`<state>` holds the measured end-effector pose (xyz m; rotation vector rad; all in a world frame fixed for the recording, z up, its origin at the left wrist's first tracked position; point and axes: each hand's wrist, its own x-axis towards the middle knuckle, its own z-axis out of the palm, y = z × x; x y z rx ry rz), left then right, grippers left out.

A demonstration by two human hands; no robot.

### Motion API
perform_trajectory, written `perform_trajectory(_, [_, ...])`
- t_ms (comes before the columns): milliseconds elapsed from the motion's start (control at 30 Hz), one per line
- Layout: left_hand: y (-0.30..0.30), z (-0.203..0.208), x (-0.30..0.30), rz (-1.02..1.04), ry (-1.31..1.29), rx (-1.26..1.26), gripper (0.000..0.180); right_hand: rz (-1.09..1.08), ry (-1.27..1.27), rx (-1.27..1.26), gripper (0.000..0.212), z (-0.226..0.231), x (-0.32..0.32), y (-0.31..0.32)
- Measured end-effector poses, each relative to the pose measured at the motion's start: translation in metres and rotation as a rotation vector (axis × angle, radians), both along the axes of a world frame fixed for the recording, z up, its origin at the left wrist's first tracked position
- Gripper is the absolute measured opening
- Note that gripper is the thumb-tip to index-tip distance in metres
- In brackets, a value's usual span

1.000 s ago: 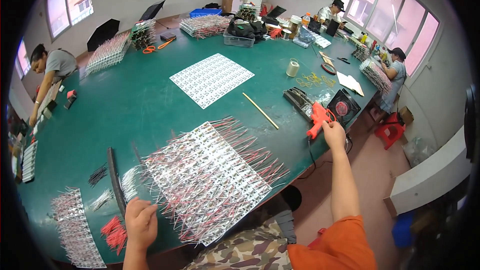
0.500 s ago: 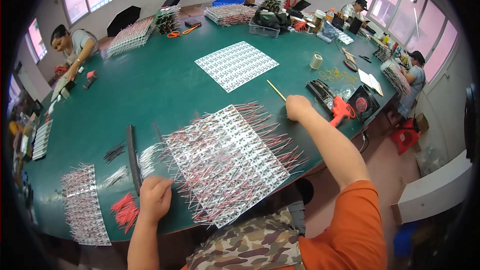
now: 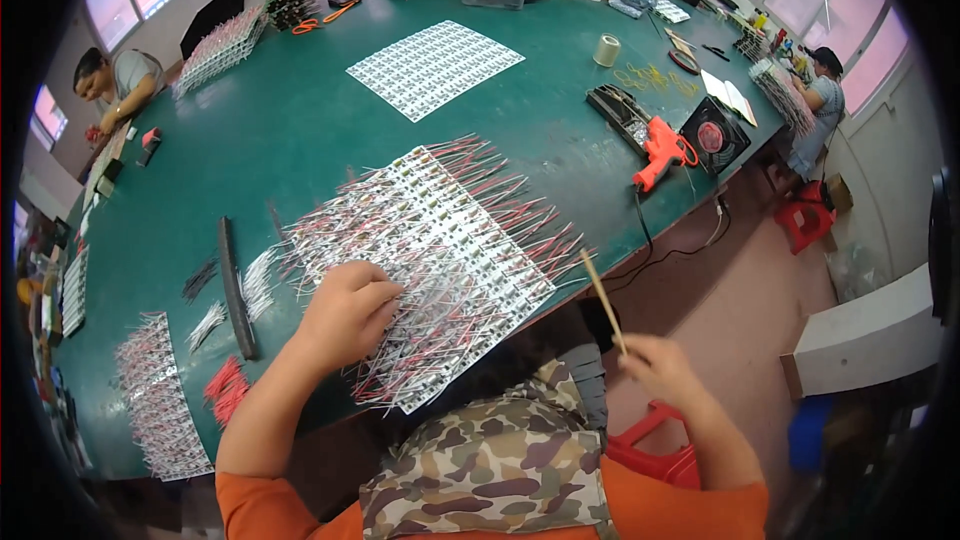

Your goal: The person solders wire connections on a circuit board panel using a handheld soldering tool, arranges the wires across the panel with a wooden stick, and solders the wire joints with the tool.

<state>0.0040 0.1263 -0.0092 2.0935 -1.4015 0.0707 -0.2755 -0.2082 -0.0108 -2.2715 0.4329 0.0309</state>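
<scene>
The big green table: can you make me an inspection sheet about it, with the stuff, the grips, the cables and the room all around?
Surface: green tabletop, shiny in places.
Job's things: wired sheet, white with red and white wires sticking out; wooden stick, off the table.
Clutter: black bar among loose wire piles; bare white sheet; orange gun-shaped tool beside a black fan.
Grips: left grip at the wired sheet, fingers curled, hold unclear; right grip holds the wooden stick by one end.
Cables: dark cable below the orange tool, near the table edge.
Surroundings: one person at left, two people at far right.
</scene>
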Motion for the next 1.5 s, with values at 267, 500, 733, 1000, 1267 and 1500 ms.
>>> perform_trajectory(267, [-0.017, -0.030, -0.004, 0.025, -0.115, -0.170, 0.014, -0.157, 0.161, 0.127, 0.024, -0.012, -0.063, 0.014])
perform_trajectory(500, [-0.017, -0.032, -0.004, 0.045, -0.100, -0.137, 0.014, -0.088, 0.099, 0.091, 0.023, -0.004, -0.060, 0.011])
perform_trajectory(733, [-0.015, -0.032, -0.002, 0.044, -0.103, -0.135, 0.014, -0.126, 0.154, 0.243, 0.022, -0.015, -0.046, 0.013])
perform_trajectory(1000, [-0.014, -0.032, -0.002, 0.045, -0.092, -0.120, 0.014, -0.107, 0.120, 0.251, 0.022, -0.011, -0.042, 0.015])
perform_trajectory(1267, [-0.015, -0.032, -0.001, 0.047, -0.103, -0.141, 0.014, -0.072, 0.095, 0.224, 0.024, -0.018, -0.033, 0.013])
perform_trajectory(1500, [-0.015, -0.032, -0.001, 0.055, -0.095, -0.122, 0.014, -0.089, 0.093, 0.367, 0.023, -0.017, -0.008, 0.008])
